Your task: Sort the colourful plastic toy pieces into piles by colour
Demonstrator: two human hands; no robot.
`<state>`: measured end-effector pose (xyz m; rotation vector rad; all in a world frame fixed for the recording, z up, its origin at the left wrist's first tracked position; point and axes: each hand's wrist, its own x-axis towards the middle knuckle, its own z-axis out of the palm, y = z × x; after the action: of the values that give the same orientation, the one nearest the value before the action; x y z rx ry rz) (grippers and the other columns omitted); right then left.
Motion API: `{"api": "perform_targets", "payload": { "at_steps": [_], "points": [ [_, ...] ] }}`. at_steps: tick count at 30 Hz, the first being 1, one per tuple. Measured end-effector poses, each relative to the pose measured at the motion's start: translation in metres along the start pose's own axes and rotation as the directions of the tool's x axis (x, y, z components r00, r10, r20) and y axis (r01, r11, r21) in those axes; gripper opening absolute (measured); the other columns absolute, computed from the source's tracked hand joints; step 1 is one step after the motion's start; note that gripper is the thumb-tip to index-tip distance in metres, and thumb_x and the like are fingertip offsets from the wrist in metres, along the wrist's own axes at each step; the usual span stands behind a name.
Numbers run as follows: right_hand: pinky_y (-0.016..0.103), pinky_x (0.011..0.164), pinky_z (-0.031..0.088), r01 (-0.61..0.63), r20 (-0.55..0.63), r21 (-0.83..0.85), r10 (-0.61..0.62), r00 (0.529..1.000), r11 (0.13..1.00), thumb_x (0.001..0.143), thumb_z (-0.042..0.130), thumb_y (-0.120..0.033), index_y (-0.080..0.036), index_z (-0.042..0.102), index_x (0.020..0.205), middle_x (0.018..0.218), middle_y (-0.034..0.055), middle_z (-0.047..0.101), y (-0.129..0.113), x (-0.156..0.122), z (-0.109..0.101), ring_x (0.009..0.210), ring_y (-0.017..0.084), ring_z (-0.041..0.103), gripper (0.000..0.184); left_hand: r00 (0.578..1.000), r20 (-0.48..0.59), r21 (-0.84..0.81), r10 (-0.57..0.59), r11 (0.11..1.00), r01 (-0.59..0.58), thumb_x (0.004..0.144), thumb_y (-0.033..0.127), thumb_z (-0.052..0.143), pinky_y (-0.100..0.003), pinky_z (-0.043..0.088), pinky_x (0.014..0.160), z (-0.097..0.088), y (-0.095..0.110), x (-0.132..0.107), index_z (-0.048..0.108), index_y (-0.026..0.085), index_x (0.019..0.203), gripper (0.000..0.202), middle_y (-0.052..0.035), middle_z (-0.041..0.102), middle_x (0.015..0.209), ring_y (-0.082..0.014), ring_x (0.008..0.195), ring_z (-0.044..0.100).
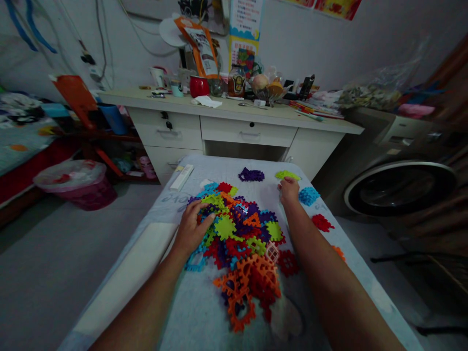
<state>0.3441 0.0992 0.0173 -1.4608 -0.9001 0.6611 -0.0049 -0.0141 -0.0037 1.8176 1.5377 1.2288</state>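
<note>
A heap of interlocking plastic building pieces (241, 224) in red, orange, purple, blue and yellow-green covers the middle of the cloth-covered table. My left hand (193, 226) rests on the heap's left side, fingers apart, near the yellow-green pieces. Farther back on the right, my right hand (289, 189) is closed at the near edge of a small yellow-green group (287, 174); whatever its fingers pinch is hidden. Around it lie a purple group (251, 174), a blue group (309, 196) and a red group (322, 223). Some orange pieces (339, 252) are partly behind my right forearm.
A white box (182, 177) lies at the table's back left corner. Behind stands a white desk (234, 109) crowded with jars, cups and papers. A washing machine (398, 161) is at the right, and a pink bin (78, 187) stands on the floor at left.
</note>
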Motion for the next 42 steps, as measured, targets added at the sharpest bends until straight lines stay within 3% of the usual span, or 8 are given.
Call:
{"api": "perform_targets", "payload": {
  "at_steps": [3, 5, 12, 16, 20, 27, 36, 42],
  "points": [
    [0.024, 0.058, 0.048, -0.074, 0.022, 0.020, 0.074, 0.997, 0.997, 0.062, 0.061, -0.023, -0.022, 0.052, 0.079, 0.074, -0.0022, 0.056, -0.012, -0.024, -0.011, 0.065, 0.012, 0.054, 0.020, 1.000, -0.011, -0.003, 0.015, 1.000, -0.015, 0.080, 0.050, 0.059, -0.045, 0.036, 0.114, 0.001, -0.001, 0.000, 0.063, 0.021, 0.110, 0.042, -0.0096, 0.054, 0.126, -0.0267, 0.126, 0.050],
    [0.023, 0.057, 0.046, -0.060, 0.225, -0.075, 0.076, 0.971, 0.995, 0.061, 0.064, -0.023, -0.020, 0.057, 0.078, 0.073, -0.0015, 0.058, -0.024, -0.040, -0.023, 0.064, 0.012, 0.054, 0.019, 1.000, -0.018, -0.006, 0.020, 1.000, -0.020, 0.080, 0.050, 0.059, -0.044, 0.035, 0.114, 0.001, -0.001, 0.001, 0.063, 0.021, 0.109, 0.041, -0.0089, 0.055, 0.125, -0.0262, 0.126, 0.051],
    [0.025, 0.063, 0.043, 0.334, 0.761, -0.464, 0.176, 0.625, 0.821, 0.062, 0.073, -0.022, -0.020, 0.067, 0.081, 0.078, -0.0005, 0.065, -0.054, -0.086, -0.065, 0.070, 0.014, 0.055, 0.020, 1.000, -0.007, -0.008, 0.014, 1.000, -0.014, 0.079, 0.049, 0.060, -0.045, 0.034, 0.115, 0.000, 0.000, 0.000, 0.064, 0.021, 0.107, 0.040, -0.0090, 0.054, 0.126, -0.0263, 0.126, 0.050],
    [0.025, 0.067, 0.041, 0.480, 0.797, -0.522, 0.203, 0.569, 0.705, 0.061, 0.071, -0.015, -0.020, 0.064, 0.086, 0.086, -0.0006, 0.063, -0.055, -0.105, -0.075, 0.075, 0.014, 0.054, 0.027, 0.999, -0.006, -0.010, 0.031, 0.999, -0.031, 0.079, 0.048, 0.060, -0.044, 0.034, 0.115, 0.000, 0.000, 0.000, 0.064, 0.021, 0.108, 0.039, -0.0085, 0.055, 0.124, -0.0255, 0.125, 0.050],
    [0.024, 0.060, 0.034, 0.516, 0.779, -0.580, 0.243, 0.579, 0.630, 0.062, 0.069, -0.013, -0.020, 0.061, 0.086, 0.076, -0.0038, 0.057, -0.052, -0.113, -0.076, 0.066, 0.012, 0.047, 0.026, 0.999, -0.011, -0.007, 0.033, 0.999, -0.033, 0.079, 0.048, 0.060, -0.044, 0.036, 0.113, 0.001, -0.001, 0.000, 0.064, 0.021, 0.108, 0.039, -0.0086, 0.054, 0.124, -0.0254, 0.124, 0.051],
    [0.022, 0.056, 0.031, 0.421, 0.770, -0.543, 0.231, 0.594, 0.727, 0.062, 0.068, -0.016, -0.020, 0.058, 0.083, 0.068, -0.0067, 0.052, -0.044, -0.109, -0.079, 0.061, 0.010, 0.045, 0.024, 0.999, -0.006, 0.008, 0.037, 0.999, -0.037, 0.079, 0.049, 0.059, -0.044, 0.035, 0.114, 0.002, -0.003, 0.002, 0.063, 0.019, 0.108, 0.042, -0.0099, 0.054, 0.125, -0.0260, 0.124, 0.051],
    [0.021, 0.047, 0.037, 0.035, 0.576, -0.243, 0.115, 0.809, 0.969, 0.062, 0.072, -0.031, -0.020, 0.054, 0.076, 0.055, -0.0065, 0.054, -0.038, -0.103, -0.081, 0.048, 0.009, 0.049, 0.025, 0.995, -0.072, 0.181, 0.074, 0.982, -0.060, 0.081, 0.044, 0.059, -0.046, 0.036, 0.112, 0.002, 0.003, -0.001, 0.063, 0.019, 0.109, 0.038, -0.0115, 0.052, 0.129, -0.0286, 0.126, 0.050],
    [0.020, 0.048, 0.049, -0.154, 0.377, 0.044, 0.127, 0.918, 0.987, 0.061, 0.077, -0.029, -0.020, 0.052, 0.079, 0.062, -0.0043, 0.061, -0.034, -0.096, -0.068, 0.055, 0.012, 0.064, 0.033, 0.980, -0.116, 0.349, 0.164, 0.930, -0.115, 0.085, 0.040, 0.055, -0.053, 0.037, 0.107, -0.002, 0.019, -0.008, 0.064, 0.020, 0.112, 0.034, -0.0116, 0.056, 0.130, -0.0319, 0.122, 0.052]
  ]
}}
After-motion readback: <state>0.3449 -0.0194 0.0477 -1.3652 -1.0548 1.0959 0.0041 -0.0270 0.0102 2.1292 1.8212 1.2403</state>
